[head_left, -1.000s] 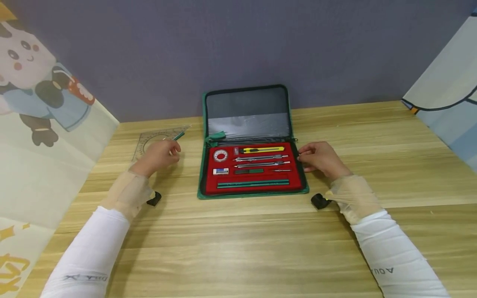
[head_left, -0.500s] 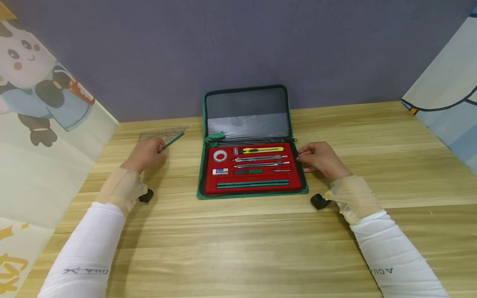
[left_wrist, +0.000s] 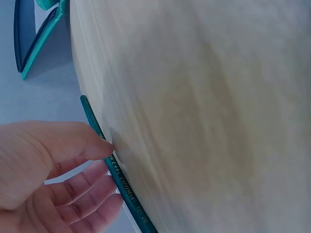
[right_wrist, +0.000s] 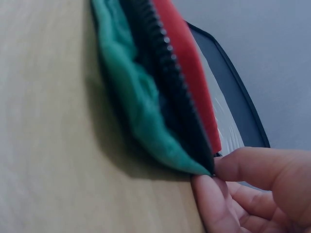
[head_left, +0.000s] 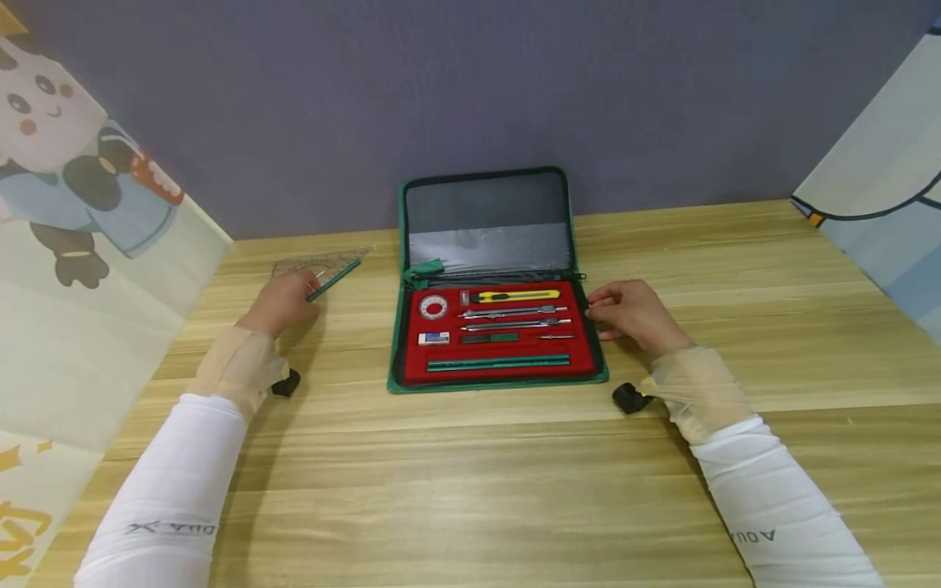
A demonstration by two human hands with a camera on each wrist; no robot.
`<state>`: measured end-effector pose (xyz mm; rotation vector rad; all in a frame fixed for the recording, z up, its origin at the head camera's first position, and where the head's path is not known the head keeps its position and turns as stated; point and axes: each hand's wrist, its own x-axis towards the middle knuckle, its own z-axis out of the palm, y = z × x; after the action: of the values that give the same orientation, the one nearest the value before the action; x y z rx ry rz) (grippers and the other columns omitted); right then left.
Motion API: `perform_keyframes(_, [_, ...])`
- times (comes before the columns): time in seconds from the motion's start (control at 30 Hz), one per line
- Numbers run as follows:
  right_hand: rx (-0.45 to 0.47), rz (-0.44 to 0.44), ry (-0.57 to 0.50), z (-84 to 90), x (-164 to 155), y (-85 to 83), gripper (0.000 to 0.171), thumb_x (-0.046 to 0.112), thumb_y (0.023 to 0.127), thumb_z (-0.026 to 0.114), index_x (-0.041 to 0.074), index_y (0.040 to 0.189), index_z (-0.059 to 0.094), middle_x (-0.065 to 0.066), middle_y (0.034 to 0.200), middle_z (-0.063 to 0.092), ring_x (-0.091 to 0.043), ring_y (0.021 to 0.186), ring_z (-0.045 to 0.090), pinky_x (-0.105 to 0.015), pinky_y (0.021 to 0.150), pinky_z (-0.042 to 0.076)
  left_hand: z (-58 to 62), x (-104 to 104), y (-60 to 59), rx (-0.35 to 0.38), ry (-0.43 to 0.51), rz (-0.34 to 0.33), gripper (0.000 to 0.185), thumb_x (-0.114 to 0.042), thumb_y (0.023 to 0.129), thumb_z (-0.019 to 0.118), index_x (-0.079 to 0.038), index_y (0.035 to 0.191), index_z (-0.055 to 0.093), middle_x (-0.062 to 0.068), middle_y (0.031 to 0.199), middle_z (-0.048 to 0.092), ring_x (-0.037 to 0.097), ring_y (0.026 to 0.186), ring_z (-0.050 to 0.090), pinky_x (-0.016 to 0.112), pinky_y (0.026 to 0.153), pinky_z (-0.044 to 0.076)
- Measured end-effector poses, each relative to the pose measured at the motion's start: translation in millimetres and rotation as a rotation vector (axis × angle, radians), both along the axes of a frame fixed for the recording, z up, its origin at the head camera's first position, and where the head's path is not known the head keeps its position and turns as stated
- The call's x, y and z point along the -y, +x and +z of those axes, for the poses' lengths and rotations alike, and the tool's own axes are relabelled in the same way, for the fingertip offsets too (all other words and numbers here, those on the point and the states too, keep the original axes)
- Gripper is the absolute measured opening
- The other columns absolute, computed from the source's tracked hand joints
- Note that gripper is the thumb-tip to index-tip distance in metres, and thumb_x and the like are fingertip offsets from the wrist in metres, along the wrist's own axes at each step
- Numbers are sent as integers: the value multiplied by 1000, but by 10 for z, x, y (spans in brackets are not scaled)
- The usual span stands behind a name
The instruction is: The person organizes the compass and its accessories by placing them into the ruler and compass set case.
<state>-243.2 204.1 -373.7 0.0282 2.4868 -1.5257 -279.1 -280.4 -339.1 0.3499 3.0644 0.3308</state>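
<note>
My left hand pinches a dark green pencil between thumb and fingers. Gold lettering shows on the pencil's side in the left wrist view. A clear set square lies under and behind that pencil, partly hidden by the hand. In the middle stands a green zip case, unzipped, its lid raised. My right hand grips the case's right edge; in the right wrist view the thumb and a finger pinch the green fabric rim beside the black zip.
The case's red tray holds a yellow cutter, two metal compasses, an eraser, a round white disc and green pencils. A grey wall rises behind the wooden table.
My left hand has moved left from beside the set square and taken hold of the green pencil, uncovering more of its length. The right hand and the case have stayed put.
</note>
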Motion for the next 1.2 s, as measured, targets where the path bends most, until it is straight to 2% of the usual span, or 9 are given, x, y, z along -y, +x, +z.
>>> perform_keyframes(0.27, [1,8,-3,0,-8,0,38,4,90,56,-11,124,50,-21,110,56,-6,69,59,-25,62,55,-24,-5,-19,0,-22,-15,28,1,73,55,9,100,59,25,93,64,39,90,59,50,82,46])
perform_keyframes(0.73, [5,1,2,-10,-17,-13,37,4,90,56,-11,123,51,-19,108,56,-6,70,59,-25,62,55,8,-11,9,0,-22,-47,25,-2,73,58,7,96,59,22,90,63,38,88,59,49,80,45])
perform_keyframes(0.97, [9,-1,0,-9,-10,-17,37,4,90,57,-10,123,51,-19,108,56,-6,71,59,-25,63,56,30,-60,30,-2,-33,-59,24,-2,76,60,5,98,60,20,90,63,36,86,59,49,79,45])
perform_keyframes(1.2, [2,-1,-6,3,-10,-3,37,4,89,57,-11,123,51,-17,105,57,-6,70,59,-25,62,56,101,-165,81,10,-38,-68,19,-4,81,63,3,98,60,20,91,64,34,84,60,49,76,46])
